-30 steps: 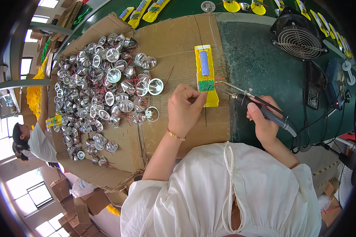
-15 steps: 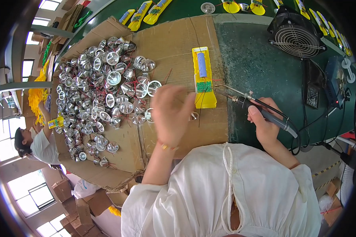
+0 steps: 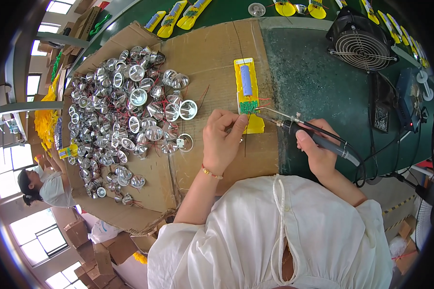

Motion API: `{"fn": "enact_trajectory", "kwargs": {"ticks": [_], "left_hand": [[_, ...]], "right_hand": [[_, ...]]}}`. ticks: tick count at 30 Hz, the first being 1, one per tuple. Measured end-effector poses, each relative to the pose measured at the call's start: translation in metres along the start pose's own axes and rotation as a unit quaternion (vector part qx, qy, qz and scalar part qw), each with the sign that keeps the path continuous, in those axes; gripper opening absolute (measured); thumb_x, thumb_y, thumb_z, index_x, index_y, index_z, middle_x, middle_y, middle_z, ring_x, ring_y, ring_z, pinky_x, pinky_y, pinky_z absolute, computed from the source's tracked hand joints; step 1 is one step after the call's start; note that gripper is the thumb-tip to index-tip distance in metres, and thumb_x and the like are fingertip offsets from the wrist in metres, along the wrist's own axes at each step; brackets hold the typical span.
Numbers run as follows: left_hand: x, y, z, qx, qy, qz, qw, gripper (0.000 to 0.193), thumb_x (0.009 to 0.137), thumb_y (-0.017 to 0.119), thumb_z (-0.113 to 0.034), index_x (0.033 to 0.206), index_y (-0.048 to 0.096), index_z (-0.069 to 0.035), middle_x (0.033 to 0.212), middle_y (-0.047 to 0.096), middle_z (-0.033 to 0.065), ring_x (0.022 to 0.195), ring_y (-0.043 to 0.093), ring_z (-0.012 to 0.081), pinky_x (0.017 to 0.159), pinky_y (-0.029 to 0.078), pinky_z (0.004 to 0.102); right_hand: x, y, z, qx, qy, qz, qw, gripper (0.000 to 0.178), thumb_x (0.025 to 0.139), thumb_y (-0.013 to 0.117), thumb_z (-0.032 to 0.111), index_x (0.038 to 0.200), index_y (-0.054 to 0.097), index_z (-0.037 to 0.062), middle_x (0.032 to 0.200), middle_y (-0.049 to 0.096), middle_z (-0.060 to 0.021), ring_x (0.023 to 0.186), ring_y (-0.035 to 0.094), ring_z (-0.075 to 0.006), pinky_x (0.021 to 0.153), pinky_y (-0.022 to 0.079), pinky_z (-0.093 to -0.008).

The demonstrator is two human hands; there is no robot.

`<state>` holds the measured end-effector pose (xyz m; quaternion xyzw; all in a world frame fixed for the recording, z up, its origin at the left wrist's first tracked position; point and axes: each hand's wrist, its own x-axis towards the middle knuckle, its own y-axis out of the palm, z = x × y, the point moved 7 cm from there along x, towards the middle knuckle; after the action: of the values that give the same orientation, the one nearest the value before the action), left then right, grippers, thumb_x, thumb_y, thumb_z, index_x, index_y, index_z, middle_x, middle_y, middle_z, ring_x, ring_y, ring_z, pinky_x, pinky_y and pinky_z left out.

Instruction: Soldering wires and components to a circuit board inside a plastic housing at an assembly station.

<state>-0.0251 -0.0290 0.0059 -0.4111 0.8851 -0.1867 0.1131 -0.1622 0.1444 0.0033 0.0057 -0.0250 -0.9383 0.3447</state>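
Yellow housing [image 3: 249, 94], long and narrow with a blue cylindrical cell and a small green circuit board inside, lies on the cardboard sheet [image 3: 212, 53] close to its right edge, and we work at its near end. Our left hand [image 3: 222, 139] rests there with fingers curled together; the fingertips seem to pinch something small or thin against the housing's lower end, but the hand itself hides it, so we cannot tell what it grips. A thin dark wire runs down from under those fingers. Our right hand [image 3: 318, 154] is wrapped firmly around the dark handle of a soldering iron [image 3: 299, 129], whose metal tip reaches left to the green board; whether the tip touches it is hard to make out. The iron's cable leaves past the wrist and is lost against the green mat [image 3: 318, 82]. A heap of silver reflector cups [image 3: 125, 115] with red leads covers the left part of the cardboard. A black fan [image 3: 361, 43] stands at the mat's far right corner, and more yellow housings [image 3: 178, 14] lie along the far edge, partly cut off. Our white garment hides the near edge.
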Motion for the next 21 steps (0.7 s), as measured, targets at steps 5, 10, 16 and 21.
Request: {"fn": "enact_trajectory", "kwargs": {"ticks": [5, 10, 16, 21], "left_hand": [[0.001, 0.000, -0.005, 0.050, 0.039, 0.013, 0.998, 0.012, 0.076, 0.065, -0.011, 0.075, 0.065, 0.000, 0.074, 0.055, 0.0076, 0.064, 0.054, 0.0162, 0.055, 0.043, 0.0267], [0.003, 0.001, -0.003, 0.052, 0.027, 0.007, 0.998, 0.010, 0.074, 0.065, -0.010, 0.071, 0.064, 0.000, 0.072, 0.055, 0.0086, 0.063, 0.053, 0.0185, 0.054, 0.042, 0.0284], [0.003, 0.001, -0.003, 0.067, 0.037, 0.010, 0.997, 0.011, 0.073, 0.064, -0.011, 0.069, 0.064, -0.001, 0.072, 0.056, 0.0093, 0.064, 0.053, 0.0210, 0.056, 0.042, 0.0301], [0.005, 0.000, -0.002, 0.069, 0.028, 0.016, 0.997, 0.011, 0.073, 0.064, -0.011, 0.068, 0.064, -0.001, 0.072, 0.056, 0.0092, 0.064, 0.053, 0.0214, 0.057, 0.042, 0.0306]], "right_hand": [[0.007, 0.007, -0.006, -0.002, 0.024, -0.013, 1.000, 0.016, 0.078, 0.067, 0.012, 0.083, 0.058, 0.0001, 0.066, 0.056, 0.0009, 0.058, 0.046, -0.0027, 0.051, 0.037, -0.0175], [0.010, 0.011, -0.009, 0.025, 0.051, -0.006, 0.998, 0.016, 0.078, 0.067, 0.012, 0.082, 0.057, 0.0005, 0.065, 0.056, 0.0002, 0.057, 0.047, -0.0030, 0.049, 0.036, -0.0168], [0.012, 0.013, -0.009, -0.011, 0.040, 0.014, 0.999, 0.016, 0.079, 0.066, 0.011, 0.085, 0.056, 0.0004, 0.064, 0.056, -0.0008, 0.054, 0.048, -0.0038, 0.047, 0.037, -0.0171], [0.009, 0.010, -0.003, 0.032, 0.030, -0.012, 0.999, 0.014, 0.081, 0.060, 0.010, 0.088, 0.055, -0.0007, 0.066, 0.054, -0.0042, 0.054, 0.050, -0.0080, 0.048, 0.040, -0.0199]]}}
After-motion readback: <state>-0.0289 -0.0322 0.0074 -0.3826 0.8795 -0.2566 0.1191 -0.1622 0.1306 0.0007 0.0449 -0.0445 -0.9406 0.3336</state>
